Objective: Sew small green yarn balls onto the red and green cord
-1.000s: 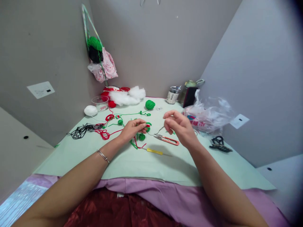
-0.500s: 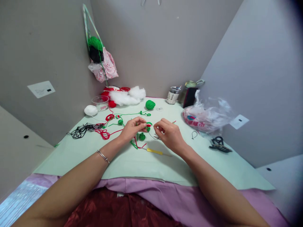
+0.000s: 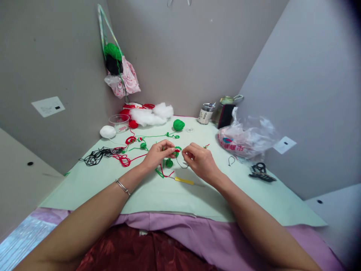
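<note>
Pinched in the fingers of my left hand [image 3: 160,153] is a small red and green crochet piece [image 3: 177,151]. My right hand [image 3: 199,158] is closed just to the right of it, thumb and fingertips pressed together; what they grip is too small to make out. A thin dark thread [image 3: 180,165] loops down between the two hands. Below them a crochet hook with a yellow handle [image 3: 184,181] lies on the table, near a red yarn end. A small green ball [image 3: 169,163] sits under the held piece. Metal tips, perhaps scissors, show partly behind my right hand.
Black yarn [image 3: 101,156] and red yarn [image 3: 122,160] lie tangled at left. White stuffing [image 3: 150,115], a clear plastic cup [image 3: 120,124] and a green yarn ball [image 3: 178,125] stand farther back. At right are a pen tin [image 3: 205,114], a phone [image 3: 226,116], a plastic bag [image 3: 245,139] and a black hair claw [image 3: 261,174].
My right hand has shifted very slightly left, closer to the crochet piece. My left hand keeps its hold and has hardly moved.
</note>
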Available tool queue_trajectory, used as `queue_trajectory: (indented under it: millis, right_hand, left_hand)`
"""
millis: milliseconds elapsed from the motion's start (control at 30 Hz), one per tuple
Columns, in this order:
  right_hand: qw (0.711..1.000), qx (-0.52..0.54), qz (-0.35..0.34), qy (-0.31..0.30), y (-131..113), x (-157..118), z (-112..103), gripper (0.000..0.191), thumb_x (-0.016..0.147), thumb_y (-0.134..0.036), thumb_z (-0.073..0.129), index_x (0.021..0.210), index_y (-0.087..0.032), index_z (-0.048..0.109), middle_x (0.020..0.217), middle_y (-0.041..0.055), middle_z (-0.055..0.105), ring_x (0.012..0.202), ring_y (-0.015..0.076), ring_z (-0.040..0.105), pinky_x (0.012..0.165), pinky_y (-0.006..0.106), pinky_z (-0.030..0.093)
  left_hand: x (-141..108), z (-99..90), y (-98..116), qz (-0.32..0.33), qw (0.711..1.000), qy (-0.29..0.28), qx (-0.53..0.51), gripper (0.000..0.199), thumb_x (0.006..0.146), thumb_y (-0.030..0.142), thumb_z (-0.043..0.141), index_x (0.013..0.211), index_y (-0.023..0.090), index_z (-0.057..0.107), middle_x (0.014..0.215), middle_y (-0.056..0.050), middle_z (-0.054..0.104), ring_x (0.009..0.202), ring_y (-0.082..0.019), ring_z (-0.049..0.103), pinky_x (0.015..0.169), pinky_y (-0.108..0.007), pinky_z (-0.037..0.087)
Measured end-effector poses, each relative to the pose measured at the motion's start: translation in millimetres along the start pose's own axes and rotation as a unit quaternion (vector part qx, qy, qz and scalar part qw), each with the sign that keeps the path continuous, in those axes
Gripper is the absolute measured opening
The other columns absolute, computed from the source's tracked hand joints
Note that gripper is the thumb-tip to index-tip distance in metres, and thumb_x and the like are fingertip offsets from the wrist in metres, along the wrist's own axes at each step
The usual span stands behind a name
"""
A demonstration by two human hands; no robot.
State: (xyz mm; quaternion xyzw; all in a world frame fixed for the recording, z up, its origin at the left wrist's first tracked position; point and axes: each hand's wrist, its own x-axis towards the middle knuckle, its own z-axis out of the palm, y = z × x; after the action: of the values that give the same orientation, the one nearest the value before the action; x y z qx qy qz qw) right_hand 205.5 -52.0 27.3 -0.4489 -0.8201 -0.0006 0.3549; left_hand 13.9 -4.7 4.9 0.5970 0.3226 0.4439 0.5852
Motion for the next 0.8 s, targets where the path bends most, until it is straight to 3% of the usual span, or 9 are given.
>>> queue_trajectory:
  millis: [433,800]
  right_hand:
    - [0.999,0.003,0.033,-0.009,-1,0,1,0.012,0.083,-0.010,0.055,0.076,-0.018,0.059,0.072,-0.0005,0.056,0.059,0.0105,0.046,0.059,0.024,0.033]
    - [0.997,-0.015,0.074,-0.012,-4,1,10,0.012,0.083,-0.011,0.053,0.076,-0.019,0.058,0.072,0.0010,0.060,0.061,0.0126,0.049,0.061,0.025,0.033]
  left_hand:
    - [0,0.8,-2,0.022,0.999,0.001,0.046,0.030,0.076,0.041,0.072,0.086,0.015,0.061,0.075,0.000,0.064,0.071,-0.014,0.065,0.074,-0.030,0.052]
    - [-7,5.2,-7,0.107,0.981,-0.017,0.161,0.020,0.085,0.037,0.063,0.087,0.018,0.061,0.077,0.000,0.061,0.074,-0.013,0.057,0.067,-0.025,0.046]
